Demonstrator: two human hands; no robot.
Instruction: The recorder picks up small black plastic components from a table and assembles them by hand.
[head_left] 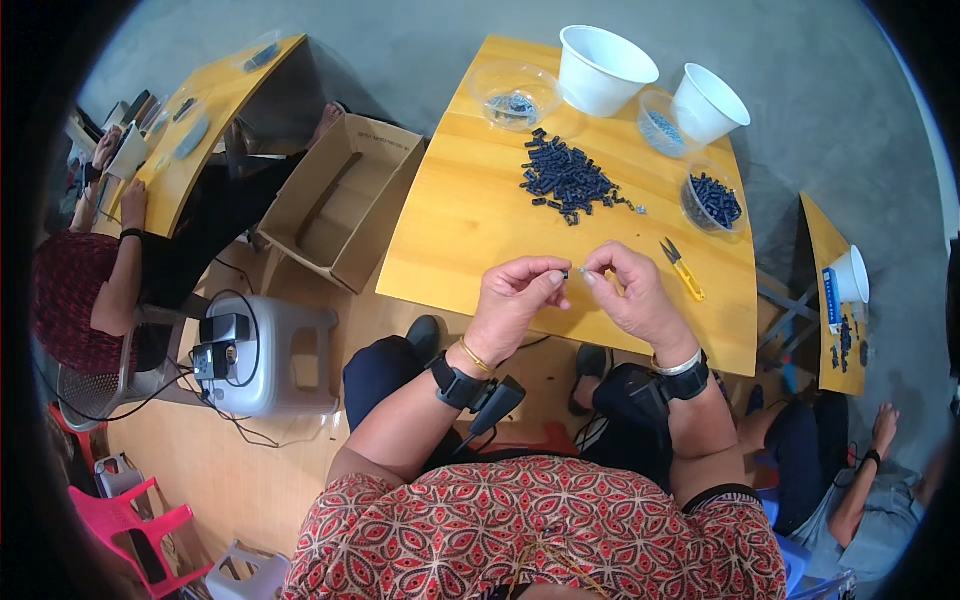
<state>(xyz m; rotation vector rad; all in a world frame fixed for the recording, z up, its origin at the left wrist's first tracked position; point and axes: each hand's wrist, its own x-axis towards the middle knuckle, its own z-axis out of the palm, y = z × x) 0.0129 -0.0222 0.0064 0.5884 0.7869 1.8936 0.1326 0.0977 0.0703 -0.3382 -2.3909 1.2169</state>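
Both hands pinching tiny parts together over the near edge of the wooden table (470, 215)

I see my left hand (515, 295) with thumb and forefinger closed on a small dark piece (565, 273), and my right hand (630, 290) pinched narrow on something pale at its fingertips, too small for me to make out; the two nearly touch between the hands. Beyond them lies a pile of dark pieces (567, 180), with yellow snips (682, 268) just right of my right hand. Two white tubs (600, 65) and three clear bowls (515, 95) stand at the far edge; their contents blur. A cardboard box (340, 200) sits left of the table, and other people are cut off at both rims
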